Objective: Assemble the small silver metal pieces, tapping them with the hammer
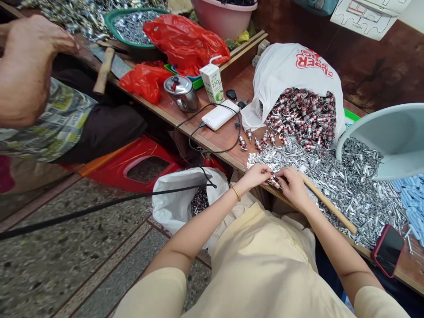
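Beyond the pale-yellow cloth shirt (265, 274), a red-and-silver metal fitting (273, 180) is pinched in both hands (293, 187), seemingly being adjusted, steady alignment likely needed.

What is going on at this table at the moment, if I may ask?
A person's left hand and right hand hold a small red-and-silver part between them at the edge of the table. Loose metal pieces lie heaped beside the hands. Beyond, a white bag lies open, with many similar parts in its mouth. A co-worker's arm shows at the picture's left.
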Action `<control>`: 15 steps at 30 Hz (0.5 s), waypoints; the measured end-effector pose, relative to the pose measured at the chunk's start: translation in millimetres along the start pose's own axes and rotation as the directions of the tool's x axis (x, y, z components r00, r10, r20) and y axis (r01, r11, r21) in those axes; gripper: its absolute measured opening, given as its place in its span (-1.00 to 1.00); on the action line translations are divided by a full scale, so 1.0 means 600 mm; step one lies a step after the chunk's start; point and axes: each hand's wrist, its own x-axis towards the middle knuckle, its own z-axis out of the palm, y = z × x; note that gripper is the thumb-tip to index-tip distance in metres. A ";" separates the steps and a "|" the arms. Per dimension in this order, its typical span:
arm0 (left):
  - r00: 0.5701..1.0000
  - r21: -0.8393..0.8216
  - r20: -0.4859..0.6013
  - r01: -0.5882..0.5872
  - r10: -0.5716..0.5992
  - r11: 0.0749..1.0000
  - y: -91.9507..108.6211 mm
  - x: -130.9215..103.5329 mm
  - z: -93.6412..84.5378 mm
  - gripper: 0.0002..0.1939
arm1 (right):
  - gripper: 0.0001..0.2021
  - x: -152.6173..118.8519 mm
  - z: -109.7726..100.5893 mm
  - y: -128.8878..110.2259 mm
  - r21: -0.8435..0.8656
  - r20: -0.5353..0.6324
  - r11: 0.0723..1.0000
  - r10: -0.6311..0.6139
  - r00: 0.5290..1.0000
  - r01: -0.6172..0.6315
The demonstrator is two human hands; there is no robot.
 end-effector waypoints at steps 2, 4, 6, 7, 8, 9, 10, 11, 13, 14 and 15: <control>1.000 0.004 0.002 -0.001 0.001 1.000 0.000 0.001 0.000 -0.95 | -0.87 0.001 0.000 -0.002 -0.012 0.010 1.000 0.010 1.000 -0.010; 1.000 0.017 -0.003 0.007 -0.007 1.000 -0.001 0.001 0.000 -0.96 | -0.87 0.001 0.000 -0.004 -0.026 0.015 1.000 0.016 1.000 -0.015; 1.000 0.028 -0.010 0.007 -0.007 1.000 -0.002 0.002 -0.001 -0.96 | -0.87 0.002 0.000 -0.007 -0.027 0.016 0.999 0.022 1.000 -0.021; 1.000 0.030 -0.012 0.003 -0.003 1.000 -0.003 0.003 -0.001 -0.96 | -0.87 0.002 0.000 -0.008 -0.024 0.016 0.999 0.024 1.000 -0.024; 1.000 0.031 -0.012 -0.003 0.003 1.000 -0.004 0.003 -0.001 -0.96 | -0.87 0.003 0.001 -0.009 -0.017 0.014 1.000 0.026 1.000 -0.026; 1.000 0.030 -0.007 -0.007 0.007 1.000 -0.006 0.004 -0.001 -0.96 | -0.88 0.003 0.001 -0.009 -0.010 0.013 1.000 0.028 1.000 -0.028; 1.000 0.028 -0.001 -0.009 0.009 1.000 -0.007 0.004 -0.001 -0.95 | -0.88 0.003 0.001 -0.009 -0.002 0.013 1.000 0.029 0.999 -0.029; 1.000 0.025 0.005 -0.010 0.010 1.000 -0.008 0.005 -0.002 -0.95 | -0.89 0.003 0.001 -0.010 0.005 0.013 0.999 0.031 0.999 -0.031; 1.000 0.016 0.015 -0.012 0.012 1.000 -0.009 0.004 -0.002 -0.95 | -0.89 0.003 0.000 -0.009 0.015 0.020 0.999 0.035 0.999 -0.036; 1.000 0.013 0.016 -0.015 0.014 1.000 -0.009 0.004 -0.002 -0.95 | -0.89 0.003 0.000 -0.009 0.019 0.024 0.999 0.035 0.999 -0.036; 1.000 0.012 0.015 -0.019 0.019 1.000 -0.008 0.003 -0.001 -0.95 | -0.88 0.003 0.000 -0.009 0.022 0.027 0.999 0.033 0.999 -0.034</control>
